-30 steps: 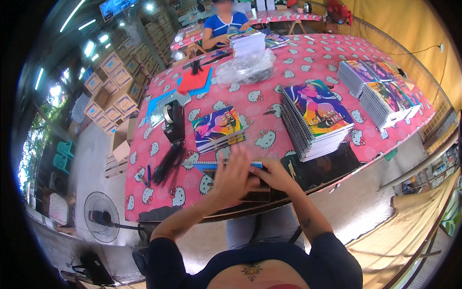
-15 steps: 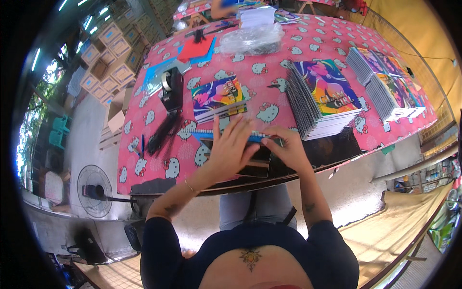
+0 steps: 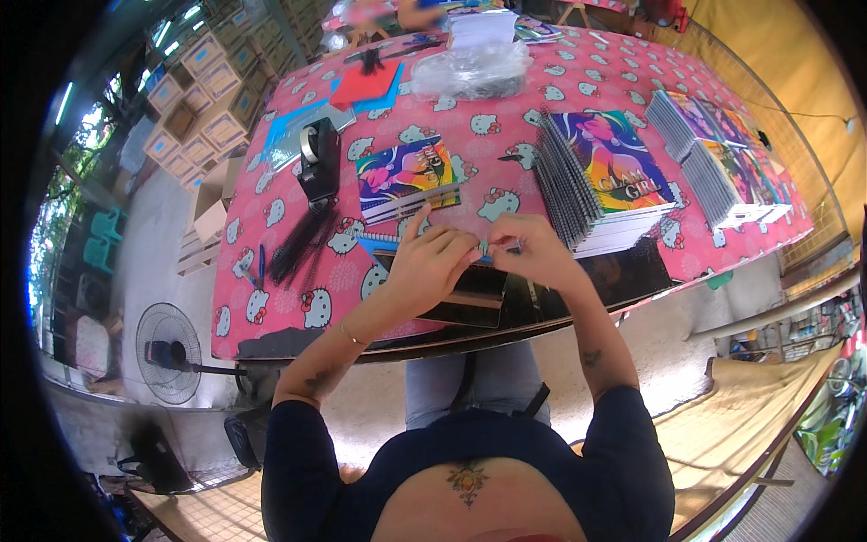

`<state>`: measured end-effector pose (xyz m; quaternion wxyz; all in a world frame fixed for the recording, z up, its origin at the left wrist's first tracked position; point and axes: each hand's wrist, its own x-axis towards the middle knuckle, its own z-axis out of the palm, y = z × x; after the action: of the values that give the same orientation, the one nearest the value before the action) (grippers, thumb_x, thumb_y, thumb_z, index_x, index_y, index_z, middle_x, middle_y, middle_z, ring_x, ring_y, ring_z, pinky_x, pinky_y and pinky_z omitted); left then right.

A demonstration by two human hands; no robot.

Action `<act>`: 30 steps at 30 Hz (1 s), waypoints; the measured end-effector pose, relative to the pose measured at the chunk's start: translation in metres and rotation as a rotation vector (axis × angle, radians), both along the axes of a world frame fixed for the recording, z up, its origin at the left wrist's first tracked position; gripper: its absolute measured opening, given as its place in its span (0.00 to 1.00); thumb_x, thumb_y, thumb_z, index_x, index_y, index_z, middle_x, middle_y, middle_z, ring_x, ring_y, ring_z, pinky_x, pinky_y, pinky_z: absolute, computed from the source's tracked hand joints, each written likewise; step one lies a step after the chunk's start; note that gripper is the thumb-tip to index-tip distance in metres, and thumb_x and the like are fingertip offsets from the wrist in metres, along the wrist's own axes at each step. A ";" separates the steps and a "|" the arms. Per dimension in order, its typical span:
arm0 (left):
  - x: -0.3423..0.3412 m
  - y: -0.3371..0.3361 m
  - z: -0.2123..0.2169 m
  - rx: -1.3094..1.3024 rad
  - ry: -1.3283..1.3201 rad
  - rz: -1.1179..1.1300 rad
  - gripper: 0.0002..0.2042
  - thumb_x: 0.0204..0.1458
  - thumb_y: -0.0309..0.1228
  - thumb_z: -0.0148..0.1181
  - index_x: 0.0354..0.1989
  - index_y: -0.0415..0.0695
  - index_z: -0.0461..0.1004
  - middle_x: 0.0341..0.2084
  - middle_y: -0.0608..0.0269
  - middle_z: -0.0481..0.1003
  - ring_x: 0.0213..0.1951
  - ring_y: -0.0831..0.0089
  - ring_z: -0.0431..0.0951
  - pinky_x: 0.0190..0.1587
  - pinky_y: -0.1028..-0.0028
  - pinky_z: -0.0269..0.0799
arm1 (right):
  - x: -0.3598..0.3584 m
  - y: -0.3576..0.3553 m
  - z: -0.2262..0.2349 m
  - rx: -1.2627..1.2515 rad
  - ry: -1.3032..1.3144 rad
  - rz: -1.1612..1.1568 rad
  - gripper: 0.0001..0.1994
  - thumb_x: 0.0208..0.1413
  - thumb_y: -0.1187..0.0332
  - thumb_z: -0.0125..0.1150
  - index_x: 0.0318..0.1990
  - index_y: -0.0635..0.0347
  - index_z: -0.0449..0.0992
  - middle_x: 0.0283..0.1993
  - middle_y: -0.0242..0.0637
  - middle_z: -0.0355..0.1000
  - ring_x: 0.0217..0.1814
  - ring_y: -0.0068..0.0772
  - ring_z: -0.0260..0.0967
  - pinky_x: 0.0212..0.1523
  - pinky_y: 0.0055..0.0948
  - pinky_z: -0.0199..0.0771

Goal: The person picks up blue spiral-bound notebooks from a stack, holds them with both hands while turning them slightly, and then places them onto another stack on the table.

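A blue-covered notebook (image 3: 377, 245) with a pale spiral binding lies at the table's near edge, mostly hidden under my hands. My left hand (image 3: 433, 264) is over it, the little finger raised, the other fingers and thumb closed on the binding near its right end. Close by on the right, my right hand (image 3: 535, 251) pinches at that end of the binding; whatever small piece is between its fingertips is too small to make out. Just beyond my left hand lie a few colourful spiral notebooks (image 3: 408, 176) in a low pile.
A tall stack of spiral notebooks (image 3: 610, 172) stands to the right, with more stacks (image 3: 713, 167) farther right. Left are a black tape dispenser (image 3: 318, 163), loose black coils (image 3: 302, 244) and a pen (image 3: 262, 262). Clear plastic wrap (image 3: 474, 70) and a red sheet (image 3: 366, 86) lie farther back.
My left hand's fingers, stretched flat over the notebook before, have curled in toward the binding's right end. My right hand has lifted slightly and moved left, closer to my left hand.
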<state>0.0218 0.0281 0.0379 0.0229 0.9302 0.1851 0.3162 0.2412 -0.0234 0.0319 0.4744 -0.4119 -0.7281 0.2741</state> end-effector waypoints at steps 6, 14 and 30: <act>-0.004 -0.015 0.002 0.077 0.009 0.020 0.13 0.53 0.27 0.63 0.47 0.42 0.75 0.43 0.58 0.79 0.46 0.60 0.78 0.61 0.55 0.65 | -0.030 -0.013 -0.001 0.029 -0.137 -0.367 0.06 0.49 0.73 0.65 0.33 0.64 0.74 0.30 0.43 0.73 0.32 0.41 0.74 0.34 0.35 0.72; -0.013 0.013 0.063 -0.071 -0.290 0.037 0.15 0.54 0.20 0.61 0.50 0.41 0.75 0.38 0.55 0.78 0.37 0.58 0.81 0.41 0.65 0.76 | -0.021 -0.053 0.021 0.340 -0.002 -0.561 0.22 0.50 0.63 0.73 0.53 0.56 0.78 0.59 0.52 0.70 0.58 0.55 0.70 0.56 0.42 0.71; 0.222 0.083 0.116 -0.194 -0.544 -0.349 0.30 0.58 0.49 0.63 0.69 0.58 0.67 0.53 0.46 0.70 0.54 0.54 0.70 0.55 0.58 0.68 | 0.074 -0.064 0.075 0.237 0.653 -0.542 0.14 0.66 0.71 0.58 0.55 0.68 0.72 0.48 0.33 0.75 0.48 0.19 0.71 0.51 0.24 0.71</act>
<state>0.2439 0.1113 0.1538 0.2136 0.8229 0.0393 0.5250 0.3152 -0.0872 0.1066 0.7785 -0.4224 -0.4319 0.1700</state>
